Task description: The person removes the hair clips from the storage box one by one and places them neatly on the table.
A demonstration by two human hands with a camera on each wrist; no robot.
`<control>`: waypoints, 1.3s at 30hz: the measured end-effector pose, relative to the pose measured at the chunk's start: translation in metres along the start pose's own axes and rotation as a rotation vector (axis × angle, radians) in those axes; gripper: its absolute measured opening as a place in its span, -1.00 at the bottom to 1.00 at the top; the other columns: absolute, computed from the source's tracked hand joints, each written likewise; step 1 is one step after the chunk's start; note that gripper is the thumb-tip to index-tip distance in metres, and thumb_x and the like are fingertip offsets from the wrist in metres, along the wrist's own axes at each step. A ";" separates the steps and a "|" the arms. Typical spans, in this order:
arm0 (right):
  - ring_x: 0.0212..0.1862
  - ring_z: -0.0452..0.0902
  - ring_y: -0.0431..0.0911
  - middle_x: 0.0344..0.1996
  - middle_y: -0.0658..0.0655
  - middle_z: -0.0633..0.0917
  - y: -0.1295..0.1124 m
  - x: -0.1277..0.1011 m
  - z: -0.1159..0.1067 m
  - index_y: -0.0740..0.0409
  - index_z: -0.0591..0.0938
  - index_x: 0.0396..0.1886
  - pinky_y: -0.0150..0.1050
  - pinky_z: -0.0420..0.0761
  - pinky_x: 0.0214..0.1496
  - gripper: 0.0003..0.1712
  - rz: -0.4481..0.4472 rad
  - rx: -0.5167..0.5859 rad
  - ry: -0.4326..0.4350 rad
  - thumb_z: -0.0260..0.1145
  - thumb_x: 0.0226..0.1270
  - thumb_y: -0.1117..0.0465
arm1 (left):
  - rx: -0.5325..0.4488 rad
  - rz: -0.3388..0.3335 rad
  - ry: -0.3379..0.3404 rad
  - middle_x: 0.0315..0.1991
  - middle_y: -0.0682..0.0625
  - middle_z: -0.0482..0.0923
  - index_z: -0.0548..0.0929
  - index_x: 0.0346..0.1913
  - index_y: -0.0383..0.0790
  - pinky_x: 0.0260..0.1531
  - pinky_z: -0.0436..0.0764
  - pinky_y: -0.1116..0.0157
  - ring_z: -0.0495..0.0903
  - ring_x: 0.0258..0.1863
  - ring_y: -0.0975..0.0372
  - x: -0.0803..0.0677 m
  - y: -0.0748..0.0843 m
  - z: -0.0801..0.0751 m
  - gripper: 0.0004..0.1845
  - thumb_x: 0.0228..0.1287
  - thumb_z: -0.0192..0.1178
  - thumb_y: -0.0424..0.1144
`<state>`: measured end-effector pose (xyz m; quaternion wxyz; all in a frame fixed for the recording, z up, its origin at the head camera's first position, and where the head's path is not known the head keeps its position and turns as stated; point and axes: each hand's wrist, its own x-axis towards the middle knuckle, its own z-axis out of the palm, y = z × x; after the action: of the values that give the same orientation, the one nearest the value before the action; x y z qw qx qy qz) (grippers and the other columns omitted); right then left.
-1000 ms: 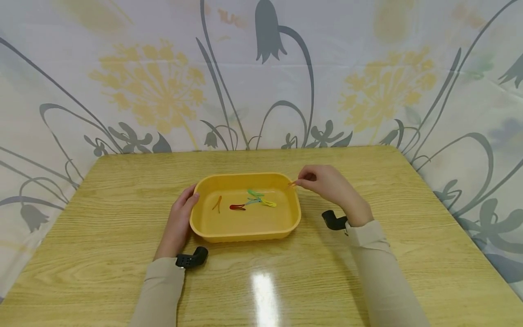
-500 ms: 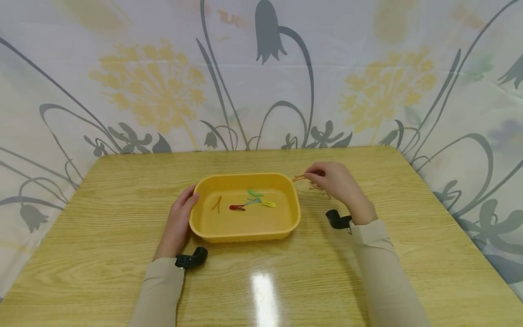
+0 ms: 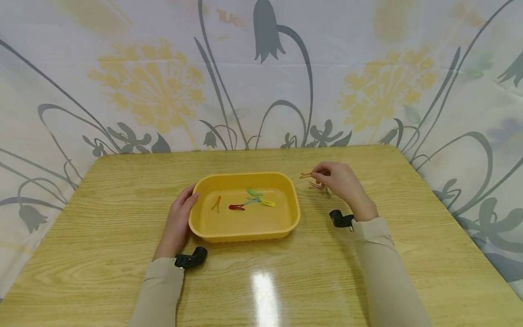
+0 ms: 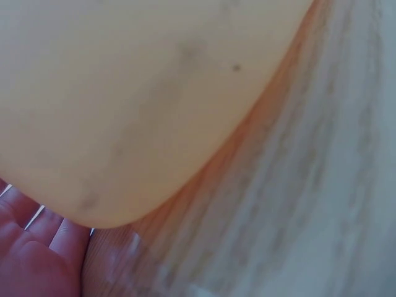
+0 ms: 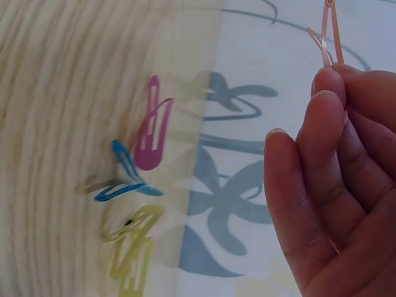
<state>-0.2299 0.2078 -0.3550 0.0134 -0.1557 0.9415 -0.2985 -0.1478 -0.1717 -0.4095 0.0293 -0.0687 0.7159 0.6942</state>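
Observation:
My left hand (image 3: pixel 180 218) grips the left end of a yellow plastic basin (image 3: pixel 245 237), thumb over the rim. Inside the basin lie several snap hair clips: an orange clip (image 3: pixel 216 204), a red clip (image 3: pixel 236 207), a light blue clip (image 3: pixel 252 200), a green clip (image 3: pixel 254 193) and a yellow clip (image 3: pixel 267 203). Beyond the basin's right end, my right hand (image 3: pixel 341 181) pinches an orange snap hair clip (image 5: pixel 336 37) between thumb and fingertips. Close by on the table are a pink clip (image 5: pixel 150 139), blue clips (image 5: pixel 127 176) and yellow clips (image 5: pixel 136 247).
A wood-grain table (image 3: pixel 245 277) carries everything. Patterned fabric (image 3: pixel 241 81) with flowers hangs along its back and sides. In the left wrist view the basin's wall (image 4: pixel 136 111) fills much of the picture, and part of the palm (image 4: pixel 37 260) shows below it.
My right hand has moved right, from the basin's right rim to over the table, still pinching the orange hair clip. Clips behind it have come into view. The left hand and basin stay put.

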 end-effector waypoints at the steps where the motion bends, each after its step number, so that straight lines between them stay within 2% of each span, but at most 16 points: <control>1: -0.39 0.53 0.04 -0.38 0.17 0.66 0.002 0.000 0.001 0.16 0.63 -0.18 -0.22 0.50 -0.35 -0.76 0.005 -0.003 0.000 0.15 0.35 0.12 | 0.004 -0.004 0.000 0.37 0.10 0.14 0.20 0.38 0.01 0.28 0.23 0.19 0.22 0.29 0.24 0.000 0.000 0.000 -0.46 0.41 -0.14 0.06; 11: -0.29 0.50 -0.02 -0.27 0.16 0.65 0.018 0.002 0.005 0.17 0.61 -0.16 -0.13 0.51 -0.20 -0.76 0.071 -0.034 0.010 0.16 0.34 0.13 | 0.004 -0.006 0.007 0.37 0.10 0.15 0.20 0.38 0.01 0.28 0.23 0.19 0.23 0.29 0.24 0.000 0.000 -0.001 -0.47 0.41 -0.14 0.05; 17: -0.38 0.48 -0.05 -0.29 0.18 0.66 0.026 0.001 0.006 0.19 0.63 -0.11 -0.16 0.49 -0.28 -0.71 0.098 -0.095 0.028 0.10 0.38 0.12 | 0.008 0.001 0.011 0.37 0.09 0.14 0.20 0.38 0.01 0.29 0.22 0.18 0.22 0.29 0.23 0.001 -0.001 -0.001 -0.47 0.41 -0.13 0.04; 21: -0.42 0.50 -0.06 -0.30 0.20 0.66 0.029 0.001 0.006 0.22 0.63 -0.08 -0.19 0.50 -0.33 -0.69 0.142 -0.082 0.036 0.08 0.39 0.14 | -0.004 -0.007 0.006 0.38 0.09 0.13 0.19 0.39 0.00 0.29 0.22 0.18 0.21 0.30 0.23 0.000 0.000 -0.001 -0.47 0.41 -0.13 0.03; 31: -0.47 0.48 -0.02 -0.40 0.19 0.67 0.035 -0.002 0.007 0.24 0.63 -0.09 -0.26 0.42 -0.45 -0.70 0.205 -0.014 0.060 0.07 0.39 0.17 | -0.011 -0.039 0.000 0.40 0.03 0.09 0.16 0.40 -0.09 0.30 0.19 0.17 0.17 0.32 0.17 -0.014 0.020 0.005 -0.49 0.44 -0.16 -0.08; 34: -0.51 0.43 -0.06 -0.42 0.18 0.67 0.037 -0.003 0.008 0.23 0.64 -0.12 -0.28 0.38 -0.50 -0.71 0.215 -0.008 0.073 0.07 0.39 0.18 | -0.013 -0.037 0.004 0.39 0.03 0.10 0.17 0.39 -0.09 0.31 0.19 0.17 0.17 0.32 0.18 -0.013 0.019 0.005 -0.49 0.44 -0.16 -0.08; 39: -0.52 0.43 -0.08 -0.43 0.16 0.69 0.038 -0.003 0.009 0.25 0.65 -0.14 -0.29 0.38 -0.50 -0.71 0.228 0.005 0.080 0.06 0.39 0.20 | -0.013 -0.026 0.009 0.38 0.09 0.11 0.19 0.39 -0.01 0.30 0.21 0.18 0.19 0.31 0.23 -0.004 0.006 0.001 -0.48 0.43 -0.14 -0.01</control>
<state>-0.2369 0.2333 -0.3845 0.0101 -0.0358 0.9522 -0.3033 -0.1448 -0.1704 -0.4028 0.0346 -0.0814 0.7104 0.6982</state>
